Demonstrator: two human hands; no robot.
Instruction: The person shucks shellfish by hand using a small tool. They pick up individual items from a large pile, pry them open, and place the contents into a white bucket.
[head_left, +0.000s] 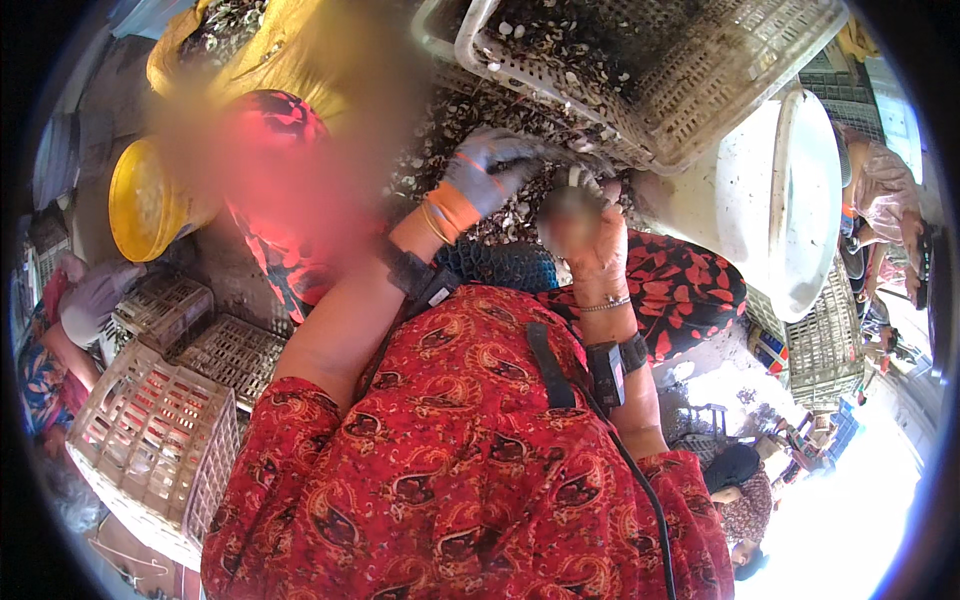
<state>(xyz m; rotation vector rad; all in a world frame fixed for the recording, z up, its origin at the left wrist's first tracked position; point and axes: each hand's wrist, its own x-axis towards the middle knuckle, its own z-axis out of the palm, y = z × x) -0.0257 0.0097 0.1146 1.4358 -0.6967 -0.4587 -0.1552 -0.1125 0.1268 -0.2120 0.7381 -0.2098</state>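
Note:
My left hand (487, 176), in a grey and orange glove, reaches over a heap of small dark and pale pieces that look like shells (439, 127). Its fingers are smeared by motion, so whether they pinch anything is unclear. Close on its right is my right hand (606, 236), bare at the palm and raised with the fingers curled. A blurred patch covers part of that palm, and its fingertips are hard to make out. I cannot tell whether it holds something. Below both hands lies a blue mesh bag or net (502, 264), partly hidden by my red patterned clothing.
Beyond the heap, a dirty white plastic crate (720, 97) holds more pieces. A large white tub (750, 195) stands at right. A yellow bucket (142, 202) and slatted crates (150, 442) are at left. Other people (885, 187) sit around the edges.

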